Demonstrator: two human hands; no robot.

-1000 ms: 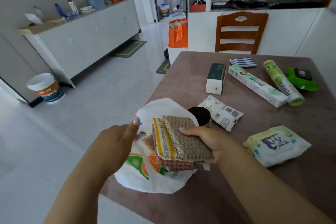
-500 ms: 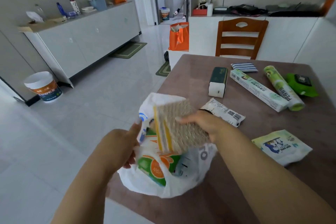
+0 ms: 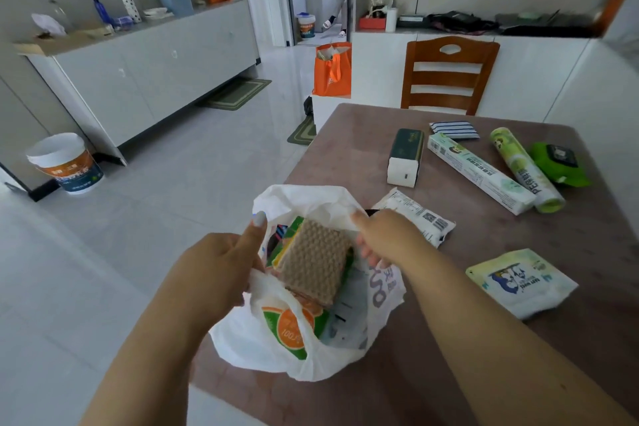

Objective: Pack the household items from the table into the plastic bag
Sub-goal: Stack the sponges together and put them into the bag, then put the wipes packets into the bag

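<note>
A white plastic bag [image 3: 262, 339] with orange and green print sits at the table's near left corner, mouth held wide. My left hand [image 3: 214, 273] pinches its left rim. My right hand [image 3: 383, 239] grips the bag's far right rim. A stack of textured sponge cloths [image 3: 311, 263] lies inside the bag's mouth, free of both hands. On the table remain a white packet [image 3: 418, 214], a wet-wipes pack [image 3: 518, 282], a dark green tissue pack [image 3: 406, 157], a long white box [image 3: 479, 171], a green roll [image 3: 525, 168], a green wipes pouch [image 3: 558, 162] and a striped cloth [image 3: 453, 128].
The brown table [image 3: 345, 142] has its left edge beside the bag. A wooden chair [image 3: 449, 74] stands at the far side. An orange bag [image 3: 332, 71] sits on a white block beyond the table. A bucket [image 3: 65, 162] stands on the floor at left.
The sponge cloths went down into the bag and my right hand let them go, shifting to the bag's far rim. The bag's mouth is wider.
</note>
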